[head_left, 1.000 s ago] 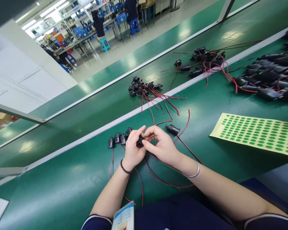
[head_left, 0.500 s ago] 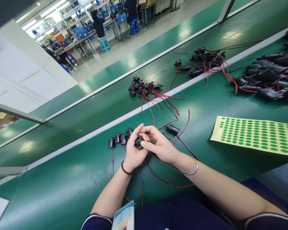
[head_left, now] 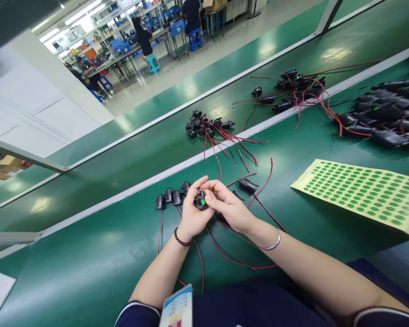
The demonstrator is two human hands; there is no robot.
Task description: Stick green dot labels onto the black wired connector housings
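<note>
My left hand (head_left: pixel 194 218) is curled round a small black pump (head_left: pixel 199 203) with a short nozzle. A round green sticker (head_left: pixel 203 201) shows on the pump's face. My right hand (head_left: pixel 233 209) is closed over the same pump from the other side, its thumb beside the sticker and its fingertips meeting my left fingers. Just left of my hands several like pumps (head_left: pixel 160 201) stand on the green bench. Another pump (head_left: pixel 248 185) lies right of my hands, its red and black wires trailing off. My palms hide part of the held pump.
At right lies a pale yellow sheet of green dot stickers (head_left: pixel 361 188), its near end bent. A large heap of black pumps (head_left: pixel 388 109) sits behind it. Two smaller wired clusters (head_left: pixel 201 123) rest beyond the white rail (head_left: pixel 177 169). People sit at far benches.
The green sticker on the pump is now visible, where my right thumb lay across the pump before. My right thumb has drawn back slightly. The sticker sheet has shifted and tilted.
</note>
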